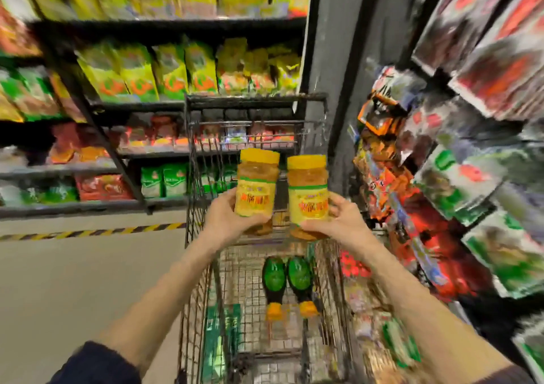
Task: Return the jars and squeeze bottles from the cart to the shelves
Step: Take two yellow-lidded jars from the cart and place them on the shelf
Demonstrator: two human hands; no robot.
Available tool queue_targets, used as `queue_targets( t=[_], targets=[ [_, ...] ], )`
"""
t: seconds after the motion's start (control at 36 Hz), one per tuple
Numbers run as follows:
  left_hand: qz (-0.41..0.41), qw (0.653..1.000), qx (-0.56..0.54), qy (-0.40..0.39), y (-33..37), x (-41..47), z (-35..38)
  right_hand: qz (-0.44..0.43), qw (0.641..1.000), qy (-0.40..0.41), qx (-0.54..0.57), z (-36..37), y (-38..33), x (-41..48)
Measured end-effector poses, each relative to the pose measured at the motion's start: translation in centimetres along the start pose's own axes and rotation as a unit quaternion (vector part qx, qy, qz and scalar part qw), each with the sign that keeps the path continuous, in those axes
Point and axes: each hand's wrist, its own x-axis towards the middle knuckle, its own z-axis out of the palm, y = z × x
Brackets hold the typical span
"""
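Dark sleeves frame the wire cart [203,295], on whose floor two green squeeze bottles [287,283] are left lying side by side. Above it, one yellow-lidded jar is grasped upright in the left hand [226,221] and another [307,189] in the right hand [343,220], each grip clenched round the lower body so labels face outward, presumably for matching against the shelves [164,151] ahead.

Two yellow-lidded jars [257,187] [307,190] are held up, one in the left hand [228,221], one in the right hand [343,221]; two green squeeze bottles [274,283] [300,280] lie in one wire cart [203,295]; shelf packets are too blurred to count.
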Motion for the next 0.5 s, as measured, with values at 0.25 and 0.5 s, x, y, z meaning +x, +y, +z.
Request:
queue_targets(
  t=[0.25, 0.5],
  targets=[
    [0.151, 0.988, -0.027, -0.030, 10.6, -3.7, 0.0, -0.118, 0.988, 0.098, -0.017, -5.5, -9.5, -7.4],
    [0.276, 0.952, -0.091, -0.098, 18.8, -6.9, 1.3, -0.177, 0.953, 0.242, -0.037, -8.5, -14.3, -16.1]
  ],
)
